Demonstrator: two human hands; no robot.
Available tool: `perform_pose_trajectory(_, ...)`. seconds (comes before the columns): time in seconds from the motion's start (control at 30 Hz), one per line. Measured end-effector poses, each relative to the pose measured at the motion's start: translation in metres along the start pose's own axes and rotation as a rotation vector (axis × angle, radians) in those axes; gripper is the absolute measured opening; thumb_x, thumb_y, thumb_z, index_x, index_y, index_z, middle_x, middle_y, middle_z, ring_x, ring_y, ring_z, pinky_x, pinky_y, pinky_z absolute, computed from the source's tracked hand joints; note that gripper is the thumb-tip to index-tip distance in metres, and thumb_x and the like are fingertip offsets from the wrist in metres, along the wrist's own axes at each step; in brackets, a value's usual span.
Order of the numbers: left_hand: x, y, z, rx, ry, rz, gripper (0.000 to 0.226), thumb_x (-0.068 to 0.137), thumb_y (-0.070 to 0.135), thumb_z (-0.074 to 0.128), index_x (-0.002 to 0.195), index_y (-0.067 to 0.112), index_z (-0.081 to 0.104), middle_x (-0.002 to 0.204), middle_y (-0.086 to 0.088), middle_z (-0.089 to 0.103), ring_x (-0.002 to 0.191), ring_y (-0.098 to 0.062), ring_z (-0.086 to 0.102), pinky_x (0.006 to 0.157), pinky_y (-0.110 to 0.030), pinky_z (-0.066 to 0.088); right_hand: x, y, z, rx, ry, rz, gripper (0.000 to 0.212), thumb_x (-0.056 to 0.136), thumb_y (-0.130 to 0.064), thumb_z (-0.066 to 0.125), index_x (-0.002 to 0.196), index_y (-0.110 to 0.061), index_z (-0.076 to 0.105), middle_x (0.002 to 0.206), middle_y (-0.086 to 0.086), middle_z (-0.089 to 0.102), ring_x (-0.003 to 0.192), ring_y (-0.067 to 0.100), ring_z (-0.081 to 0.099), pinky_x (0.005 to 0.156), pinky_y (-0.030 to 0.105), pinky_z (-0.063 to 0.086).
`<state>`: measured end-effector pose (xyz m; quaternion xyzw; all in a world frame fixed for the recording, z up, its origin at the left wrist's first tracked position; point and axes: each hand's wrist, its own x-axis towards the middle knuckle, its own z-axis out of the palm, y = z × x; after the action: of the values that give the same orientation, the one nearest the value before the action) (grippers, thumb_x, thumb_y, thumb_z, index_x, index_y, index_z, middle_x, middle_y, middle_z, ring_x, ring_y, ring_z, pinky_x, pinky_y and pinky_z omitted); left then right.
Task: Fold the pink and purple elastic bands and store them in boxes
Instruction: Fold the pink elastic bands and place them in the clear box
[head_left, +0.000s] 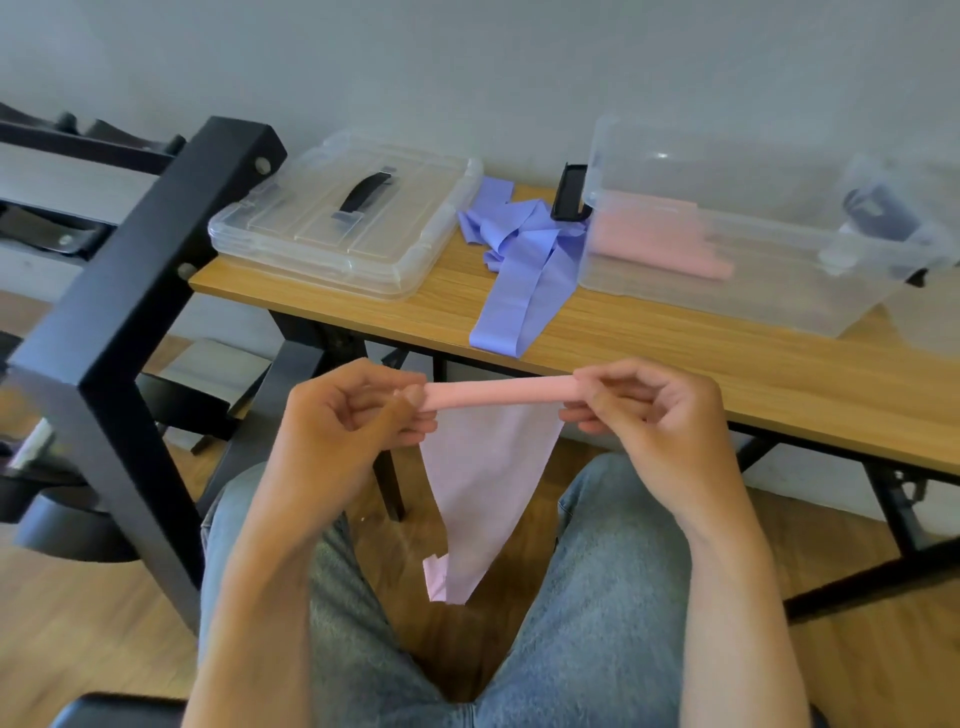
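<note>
I hold a pink elastic band in front of my lap, its top rolled into a tight strip between my hands. My left hand pinches the left end of the roll and my right hand pinches the right end. The loose part of the band hangs down between my knees. On the wooden table a purple elastic band lies crumpled, with a strip reaching the front edge. A clear open box at the right holds folded pink bands.
A clear lid with a black handle lies on the table's left part. Another clear box with dark contents stands at the far right. A black metal frame rises at my left. My legs in jeans fill the foreground.
</note>
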<state>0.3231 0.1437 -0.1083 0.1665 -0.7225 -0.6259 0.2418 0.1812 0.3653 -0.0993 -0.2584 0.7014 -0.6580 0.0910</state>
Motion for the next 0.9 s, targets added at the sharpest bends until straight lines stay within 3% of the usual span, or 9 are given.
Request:
perform_pose_trajectory(0.17, -0.008, 0.001, -0.007, 0.142, -0.07, 0.034, 0.044, 0.085, 0.023, 0.074, 0.128, 0.024, 0.065, 0.102, 0.004, 0.079, 0.096, -0.014, 0.076, 0.092, -0.039, 0.061, -0.005, -0.005, -0.008, -0.116, 0.003, 0.03, 0.038, 0.089, -0.006, 0.078, 0.121, -0.025, 0.073, 0.099, -0.004, 0.081, 0.092, 0.011, 0.078, 0.088, 0.027, 0.061)
perform_pose_trajectory(0.23, -0.011, -0.001, -0.008, 0.209, -0.065, 0.049, 0.038, 0.087, 0.022, 0.075, 0.125, 0.024, 0.07, 0.103, 0.009, 0.078, 0.098, -0.012, 0.075, 0.095, -0.042, 0.059, -0.008, -0.006, -0.009, -0.237, 0.011, 0.003, 0.031, 0.089, -0.01, 0.079, 0.112, -0.029, 0.076, 0.1, -0.01, 0.08, 0.092, 0.005, 0.076, 0.09, 0.028, 0.06)
perform_pose_trajectory(0.33, -0.012, -0.003, -0.004, 0.22, -0.066, 0.027, 0.025, 0.091, 0.02, 0.074, 0.116, 0.019, 0.073, 0.097, 0.005, 0.079, 0.093, -0.014, 0.076, 0.092, -0.046, 0.061, -0.011, -0.008, -0.006, -0.339, 0.004, -0.014, 0.017, 0.093, -0.011, 0.075, 0.101, -0.026, 0.077, 0.09, -0.008, 0.08, 0.081, 0.006, 0.076, 0.078, 0.024, 0.062)
perform_pose_trajectory(0.47, -0.016, -0.007, 0.004, 0.115, -0.048, -0.006, 0.027, 0.094, 0.027, 0.066, 0.116, 0.012, 0.067, 0.085, -0.007, 0.077, 0.08, -0.023, 0.077, 0.082, -0.05, 0.064, -0.017, -0.006, -0.003, -0.388, -0.033, 0.001, 0.007, 0.102, -0.015, 0.065, 0.102, -0.02, 0.069, 0.073, 0.003, 0.075, 0.061, 0.017, 0.075, 0.064, 0.038, 0.064)
perform_pose_trajectory(0.63, -0.019, -0.01, 0.012, 0.022, -0.007, -0.014, 0.025, 0.098, 0.024, 0.066, 0.12, 0.012, 0.066, 0.095, -0.005, 0.078, 0.09, -0.02, 0.077, 0.081, -0.04, 0.064, -0.021, -0.003, -0.001, -0.146, -0.016, 0.035, 0.01, 0.1, -0.004, 0.064, 0.105, -0.011, 0.069, 0.087, 0.007, 0.08, 0.084, 0.022, 0.079, 0.081, 0.041, 0.063)
perform_pose_trajectory(0.7, -0.02, -0.008, 0.016, -0.003, 0.027, -0.03, 0.025, 0.098, 0.029, 0.064, 0.116, 0.012, 0.068, 0.094, -0.004, 0.078, 0.089, -0.019, 0.077, 0.081, -0.039, 0.064, -0.023, -0.003, -0.001, -0.081, -0.013, 0.05, 0.007, 0.099, -0.009, 0.067, 0.105, -0.007, 0.07, 0.09, 0.009, 0.08, 0.086, 0.024, 0.079, 0.083, 0.04, 0.063)
perform_pose_trajectory(0.83, -0.019, -0.015, 0.015, 0.034, 0.01, -0.012, 0.021, 0.097, 0.018, 0.067, 0.116, 0.01, 0.068, 0.101, -0.006, 0.078, 0.091, -0.019, 0.077, 0.085, -0.042, 0.064, -0.024, 0.005, -0.003, -0.151, 0.003, 0.025, 0.005, 0.099, -0.008, 0.067, 0.104, -0.007, 0.068, 0.092, 0.006, 0.08, 0.084, 0.02, 0.079, 0.077, 0.035, 0.065)
perform_pose_trajectory(0.9, -0.017, -0.022, 0.013, 0.08, -0.028, 0.003, 0.032, 0.094, 0.015, 0.071, 0.126, 0.013, 0.063, 0.107, -0.005, 0.076, 0.095, -0.017, 0.077, 0.088, -0.04, 0.063, -0.024, 0.011, -0.005, -0.222, -0.004, 0.027, 0.02, 0.097, -0.006, 0.07, 0.115, -0.013, 0.066, 0.101, 0.001, 0.079, 0.088, 0.013, 0.078, 0.079, 0.032, 0.064)
